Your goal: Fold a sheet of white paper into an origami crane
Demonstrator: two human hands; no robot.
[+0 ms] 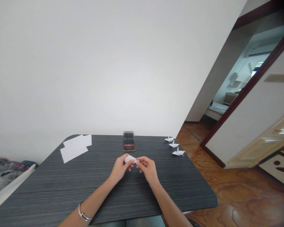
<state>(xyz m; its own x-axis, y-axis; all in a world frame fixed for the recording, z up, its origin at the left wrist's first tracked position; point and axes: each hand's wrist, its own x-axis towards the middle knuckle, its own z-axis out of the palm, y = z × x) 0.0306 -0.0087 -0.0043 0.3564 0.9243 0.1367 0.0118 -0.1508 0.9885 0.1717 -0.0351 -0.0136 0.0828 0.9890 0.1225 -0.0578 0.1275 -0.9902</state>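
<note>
Against a white wall [137,72] stood a dark desk [49,186]. From my position, the left hand [119,167] and right hand [148,170] were together, pinching a folded white paper [130,159] between them; its long axis ran left to right, the bulk nearer the left hand.

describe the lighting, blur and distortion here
Head view: the wall is brightest mid-frame, dimmer toward the corners; head view: the phone is pixelated across its top; head view: the doorframe leans steeply; head view: creases on the folded paper are hard to read.
</note>
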